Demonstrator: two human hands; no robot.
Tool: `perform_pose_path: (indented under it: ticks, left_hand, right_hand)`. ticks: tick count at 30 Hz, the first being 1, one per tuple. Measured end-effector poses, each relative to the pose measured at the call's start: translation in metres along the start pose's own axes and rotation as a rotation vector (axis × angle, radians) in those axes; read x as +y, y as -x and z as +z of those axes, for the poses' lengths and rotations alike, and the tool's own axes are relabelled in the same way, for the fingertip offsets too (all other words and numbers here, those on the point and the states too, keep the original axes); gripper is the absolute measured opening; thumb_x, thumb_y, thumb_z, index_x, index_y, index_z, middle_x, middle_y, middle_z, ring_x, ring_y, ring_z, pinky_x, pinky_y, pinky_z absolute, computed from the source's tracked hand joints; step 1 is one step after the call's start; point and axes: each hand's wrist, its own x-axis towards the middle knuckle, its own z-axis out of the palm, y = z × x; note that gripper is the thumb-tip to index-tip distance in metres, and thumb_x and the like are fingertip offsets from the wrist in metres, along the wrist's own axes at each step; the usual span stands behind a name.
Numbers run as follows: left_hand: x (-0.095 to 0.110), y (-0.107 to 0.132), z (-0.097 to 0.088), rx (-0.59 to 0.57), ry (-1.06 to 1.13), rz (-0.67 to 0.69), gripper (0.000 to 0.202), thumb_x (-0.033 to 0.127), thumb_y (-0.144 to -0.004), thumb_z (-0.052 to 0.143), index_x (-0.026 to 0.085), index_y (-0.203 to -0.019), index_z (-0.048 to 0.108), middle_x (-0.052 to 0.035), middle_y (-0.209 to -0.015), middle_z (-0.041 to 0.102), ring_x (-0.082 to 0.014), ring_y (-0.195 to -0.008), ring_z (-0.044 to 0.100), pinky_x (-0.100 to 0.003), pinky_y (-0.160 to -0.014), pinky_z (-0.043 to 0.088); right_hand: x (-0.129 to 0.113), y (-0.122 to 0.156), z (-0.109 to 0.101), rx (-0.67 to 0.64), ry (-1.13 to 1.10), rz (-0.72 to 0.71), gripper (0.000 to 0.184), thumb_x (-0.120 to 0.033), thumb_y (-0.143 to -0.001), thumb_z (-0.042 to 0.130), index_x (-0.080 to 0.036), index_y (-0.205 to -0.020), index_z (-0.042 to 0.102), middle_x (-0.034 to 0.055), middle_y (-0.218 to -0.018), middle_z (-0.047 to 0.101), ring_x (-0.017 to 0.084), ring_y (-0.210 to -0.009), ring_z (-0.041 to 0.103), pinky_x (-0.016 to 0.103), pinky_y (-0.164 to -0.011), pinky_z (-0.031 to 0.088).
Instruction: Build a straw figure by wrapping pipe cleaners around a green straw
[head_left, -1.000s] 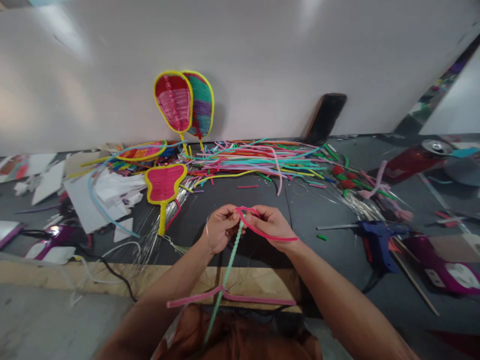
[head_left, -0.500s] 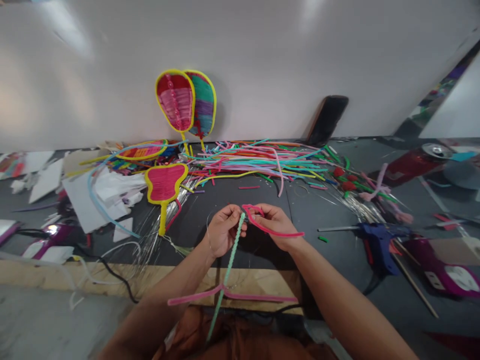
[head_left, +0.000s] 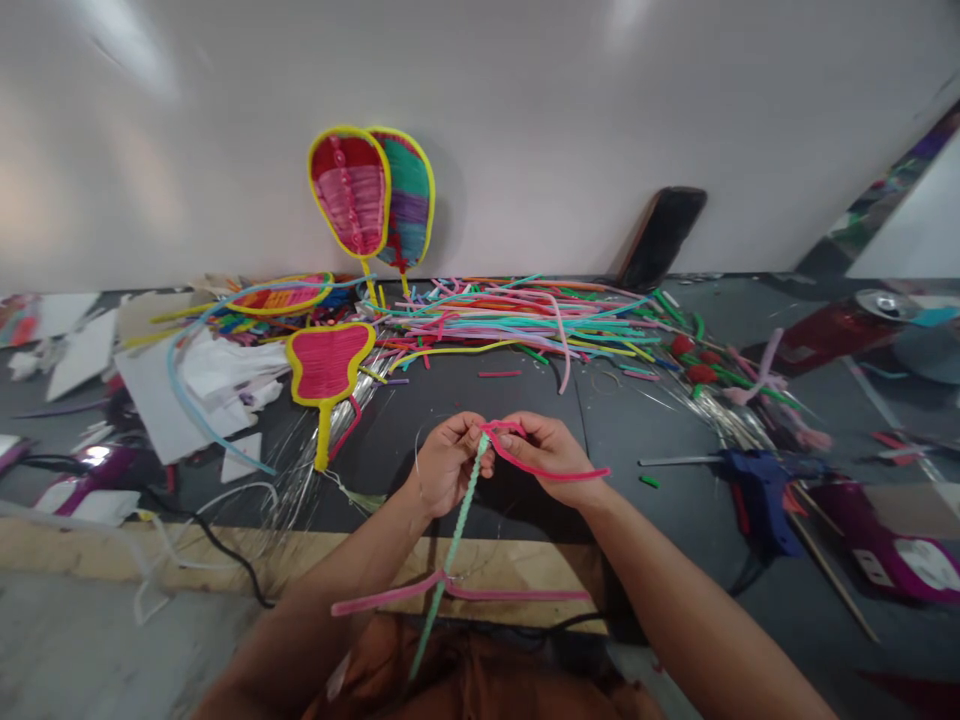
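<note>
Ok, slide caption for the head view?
Left hand grips a twisted green stem; right hand holds a bright pink strip at its tip.

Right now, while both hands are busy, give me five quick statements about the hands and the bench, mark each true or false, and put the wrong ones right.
1. The left hand grips the green stem near its upper end. True.
2. The right hand is empty. False: it holds a bright pink strand.
3. A paler pink strand crosses the green stem below the hands. True.
4. The phone lies flat. False: it stands tilted, leaning towards the white wall.
5. The blue glue gun lies to the right of the right hand. True.
</note>
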Motion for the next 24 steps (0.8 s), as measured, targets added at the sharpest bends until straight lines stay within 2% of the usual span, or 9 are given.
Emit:
perform_pose_path:
  ticks: [6,11,16,24]
  left_hand:
    - [0.004,-0.001,-0.004,-0.019,0.025,0.011,0.029,0.030,-0.063,0.078,0.013,-0.075,0.058,0.0016,-0.051,0.059,-0.0072,-0.042,0.054,-0.016,-0.043,0.047]
    - [0.005,-0.001,-0.008,-0.051,0.016,0.017,0.027,0.021,-0.059,0.079,0.012,-0.076,0.060,0.0006,-0.055,0.061,-0.0077,-0.045,0.057,-0.017,-0.046,0.049]
    - [0.003,-0.001,-0.007,-0.049,0.011,-0.010,0.028,0.018,-0.058,0.080,0.012,-0.077,0.061,0.0010,-0.058,0.062,-0.0073,-0.046,0.058,-0.017,-0.046,0.051]
    - [0.002,-0.002,-0.005,0.063,0.002,-0.007,0.027,0.017,-0.054,0.081,0.012,-0.068,0.059,0.0023,-0.053,0.060,-0.0080,-0.043,0.057,-0.018,-0.043,0.050]
  right_hand:
    - [-0.003,0.001,0.004,0.068,-0.061,-0.006,0.027,-0.043,-0.072,0.070,-0.017,-0.074,0.063,-0.0010,-0.066,0.056,0.009,-0.059,0.045,0.023,-0.057,0.038]
    - [-0.005,0.002,0.008,0.111,-0.048,0.029,0.030,-0.045,-0.069,0.071,-0.017,-0.074,0.066,-0.0016,-0.061,0.051,0.008,-0.054,0.038,0.021,-0.049,0.033]
    - [-0.007,0.002,0.010,0.117,-0.089,0.037,0.031,-0.046,-0.067,0.073,-0.016,-0.072,0.066,-0.0024,-0.058,0.050,0.008,-0.053,0.039,0.022,-0.049,0.035]
    - [-0.008,0.002,0.009,0.130,-0.070,0.036,0.031,-0.047,-0.067,0.073,-0.017,-0.070,0.065,-0.0013,-0.058,0.053,0.010,-0.055,0.043,0.023,-0.051,0.036]
